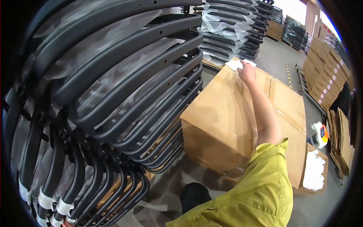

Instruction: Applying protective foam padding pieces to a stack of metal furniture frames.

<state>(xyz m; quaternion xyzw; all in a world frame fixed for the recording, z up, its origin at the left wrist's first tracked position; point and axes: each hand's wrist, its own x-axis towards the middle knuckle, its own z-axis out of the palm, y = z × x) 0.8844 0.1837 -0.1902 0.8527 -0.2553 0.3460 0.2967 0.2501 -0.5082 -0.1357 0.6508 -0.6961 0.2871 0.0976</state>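
Observation:
My right arm, in a yellow-green sleeve, reaches out over a large brown cardboard box (pixel 215 113). At its far corner my right hand (pixel 247 72) is closed on thin white sheets (pixel 235 65), which lie on the box top. A stack of curved black metal frames (pixel 124 81) fills the left side, with translucent plastic film (pixel 124 45) between the layers. White wraps (pixel 46 199) sit around the lower tube ends. Only a bit of my left hand (pixel 67 224) shows at the bottom edge beside these wraps; most of its fingers are hidden.
An open carton of white pieces (pixel 314 170) stands right of the large box, near flattened cardboard (pixel 338 132). More film-wrapped frames (pixel 227 30) are stacked behind. Brown cartons (pixel 329 72) rise at the far right. A dark shoe (pixel 194 196) shows on the floor below.

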